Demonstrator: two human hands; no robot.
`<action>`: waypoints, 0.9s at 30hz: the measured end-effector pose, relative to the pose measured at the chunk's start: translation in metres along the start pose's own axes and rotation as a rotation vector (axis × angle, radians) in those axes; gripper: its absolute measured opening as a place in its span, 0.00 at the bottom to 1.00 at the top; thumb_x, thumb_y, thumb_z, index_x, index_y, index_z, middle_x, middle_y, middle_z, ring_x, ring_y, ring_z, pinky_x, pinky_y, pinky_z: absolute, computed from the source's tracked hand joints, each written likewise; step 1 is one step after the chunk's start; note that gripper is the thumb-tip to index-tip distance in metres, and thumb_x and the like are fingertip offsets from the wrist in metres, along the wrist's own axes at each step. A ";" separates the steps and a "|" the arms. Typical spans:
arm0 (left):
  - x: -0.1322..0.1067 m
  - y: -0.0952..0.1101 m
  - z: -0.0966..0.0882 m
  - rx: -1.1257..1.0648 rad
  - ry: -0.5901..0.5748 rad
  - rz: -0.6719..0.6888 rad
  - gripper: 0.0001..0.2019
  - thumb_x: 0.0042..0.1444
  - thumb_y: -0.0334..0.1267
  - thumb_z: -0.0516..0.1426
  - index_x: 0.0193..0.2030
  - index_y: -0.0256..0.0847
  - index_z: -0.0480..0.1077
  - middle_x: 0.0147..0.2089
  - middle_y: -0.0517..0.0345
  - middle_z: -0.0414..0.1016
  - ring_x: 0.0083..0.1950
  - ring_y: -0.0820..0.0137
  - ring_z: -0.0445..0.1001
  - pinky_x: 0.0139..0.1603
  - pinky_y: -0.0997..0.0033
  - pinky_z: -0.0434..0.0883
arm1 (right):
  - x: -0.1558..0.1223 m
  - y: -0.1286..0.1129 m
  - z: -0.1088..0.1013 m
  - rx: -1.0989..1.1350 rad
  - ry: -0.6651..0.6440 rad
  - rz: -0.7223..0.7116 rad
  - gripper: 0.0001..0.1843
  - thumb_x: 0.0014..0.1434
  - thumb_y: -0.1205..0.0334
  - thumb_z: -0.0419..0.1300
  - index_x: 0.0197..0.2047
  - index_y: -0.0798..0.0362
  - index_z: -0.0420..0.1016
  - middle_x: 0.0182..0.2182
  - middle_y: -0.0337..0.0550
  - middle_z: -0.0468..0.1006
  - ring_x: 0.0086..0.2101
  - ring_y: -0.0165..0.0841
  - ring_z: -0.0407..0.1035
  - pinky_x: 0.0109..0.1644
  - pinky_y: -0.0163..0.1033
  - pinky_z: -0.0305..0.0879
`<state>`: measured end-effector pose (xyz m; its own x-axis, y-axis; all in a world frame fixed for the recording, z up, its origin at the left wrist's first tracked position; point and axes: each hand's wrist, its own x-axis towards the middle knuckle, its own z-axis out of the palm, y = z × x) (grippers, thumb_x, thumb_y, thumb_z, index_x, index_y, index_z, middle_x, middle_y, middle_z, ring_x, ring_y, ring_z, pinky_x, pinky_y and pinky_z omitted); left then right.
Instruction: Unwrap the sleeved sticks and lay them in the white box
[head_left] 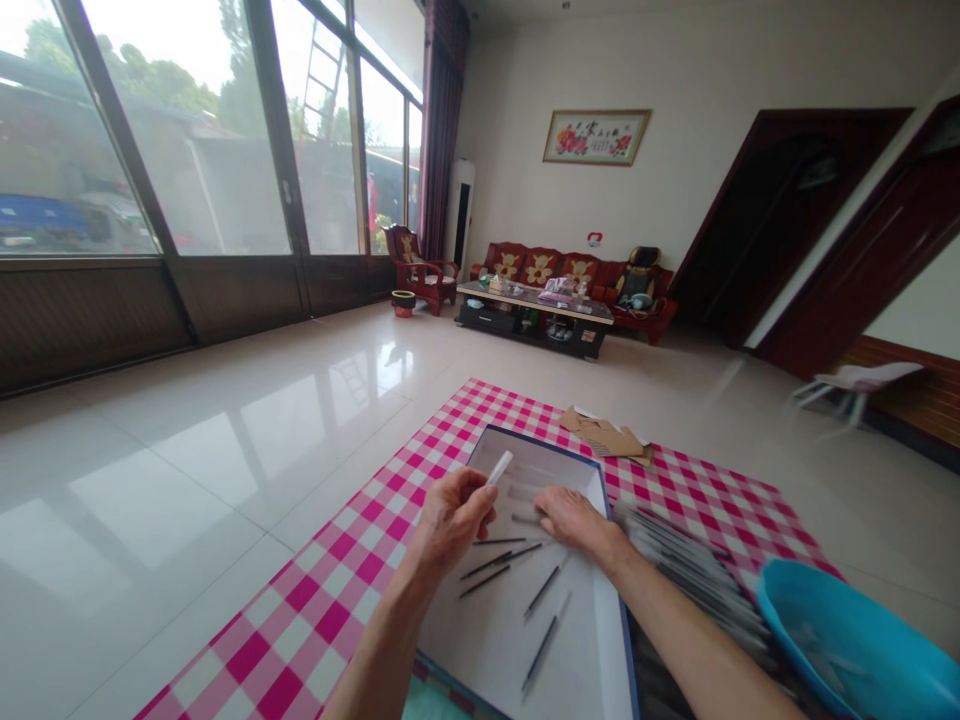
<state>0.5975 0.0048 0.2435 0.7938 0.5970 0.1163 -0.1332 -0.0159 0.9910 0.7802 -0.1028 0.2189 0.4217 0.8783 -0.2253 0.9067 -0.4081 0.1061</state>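
From the head view, I see the person's left hand (454,512) above a shallow blue-rimmed box (480,640), pinching a whitish tube (500,467) between thumb and fingers, its free end tilted up. The right hand (568,515) is low inside the box with curled fingers, near pale tubes; I cannot tell whether it grips one. Thin dark sticks (541,652) lie scattered on the white bottom. To the right, just outside, is a blurred pile, perhaps more sticks (690,565), then a blue basin (892,625). Beneath spreads a pink-and-white checked cloth (296,600).
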 end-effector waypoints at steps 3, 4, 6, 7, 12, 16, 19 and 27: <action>0.001 -0.001 0.000 0.001 -0.004 0.004 0.14 0.51 0.46 0.56 0.31 0.35 0.66 0.20 0.62 0.68 0.17 0.80 0.63 0.16 0.81 0.56 | 0.009 0.004 0.005 -0.018 0.028 0.074 0.13 0.61 0.57 0.56 0.46 0.55 0.70 0.44 0.44 0.73 0.41 0.34 0.70 0.46 0.47 0.67; 0.001 -0.001 0.000 0.001 -0.006 0.003 0.14 0.51 0.46 0.56 0.31 0.35 0.66 0.21 0.62 0.68 0.17 0.79 0.63 0.16 0.81 0.56 | 0.012 0.006 0.006 -0.021 0.046 0.102 0.13 0.61 0.57 0.56 0.47 0.55 0.69 0.45 0.45 0.73 0.42 0.35 0.70 0.46 0.47 0.67; 0.002 -0.002 0.000 0.003 -0.006 0.000 0.14 0.51 0.46 0.56 0.32 0.35 0.66 0.21 0.62 0.68 0.17 0.79 0.63 0.16 0.81 0.56 | 0.016 0.010 0.009 -0.018 0.084 0.152 0.14 0.61 0.58 0.56 0.48 0.55 0.69 0.46 0.45 0.72 0.42 0.35 0.69 0.46 0.47 0.67; 0.002 -0.002 0.000 0.003 -0.008 -0.001 0.14 0.51 0.46 0.56 0.32 0.35 0.66 0.21 0.62 0.68 0.17 0.79 0.63 0.16 0.81 0.57 | 0.018 0.012 0.011 -0.013 0.105 0.168 0.14 0.61 0.58 0.56 0.48 0.55 0.69 0.46 0.45 0.72 0.42 0.35 0.69 0.45 0.47 0.68; 0.002 -0.003 -0.001 -0.002 -0.005 -0.001 0.14 0.51 0.46 0.56 0.31 0.35 0.66 0.20 0.62 0.68 0.17 0.79 0.64 0.16 0.81 0.57 | 0.018 0.022 0.019 0.048 0.180 0.144 0.13 0.60 0.58 0.56 0.47 0.55 0.69 0.45 0.44 0.72 0.42 0.35 0.69 0.45 0.46 0.67; 0.000 -0.003 0.000 -0.003 -0.007 -0.001 0.14 0.52 0.47 0.56 0.32 0.35 0.66 0.21 0.61 0.69 0.17 0.79 0.64 0.16 0.81 0.57 | 0.014 0.024 0.021 0.102 0.168 0.079 0.10 0.61 0.60 0.55 0.40 0.56 0.71 0.40 0.43 0.73 0.40 0.33 0.69 0.45 0.44 0.66; 0.000 -0.002 0.000 -0.005 0.000 -0.003 0.14 0.51 0.47 0.57 0.31 0.35 0.66 0.20 0.62 0.68 0.17 0.79 0.63 0.16 0.81 0.56 | 0.015 0.023 0.021 0.124 0.146 0.058 0.10 0.61 0.59 0.55 0.40 0.56 0.71 0.40 0.43 0.74 0.40 0.33 0.69 0.45 0.44 0.66; 0.001 -0.002 0.000 -0.005 0.003 -0.013 0.14 0.50 0.47 0.57 0.31 0.35 0.66 0.20 0.62 0.68 0.17 0.79 0.63 0.16 0.81 0.56 | 0.027 0.020 0.020 0.123 0.112 0.143 0.14 0.61 0.57 0.55 0.48 0.55 0.69 0.45 0.45 0.72 0.41 0.35 0.70 0.44 0.46 0.68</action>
<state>0.5988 0.0056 0.2417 0.7936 0.5996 0.1034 -0.1258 -0.0045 0.9920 0.8093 -0.0924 0.1952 0.5491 0.8289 -0.1069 0.8341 -0.5515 0.0089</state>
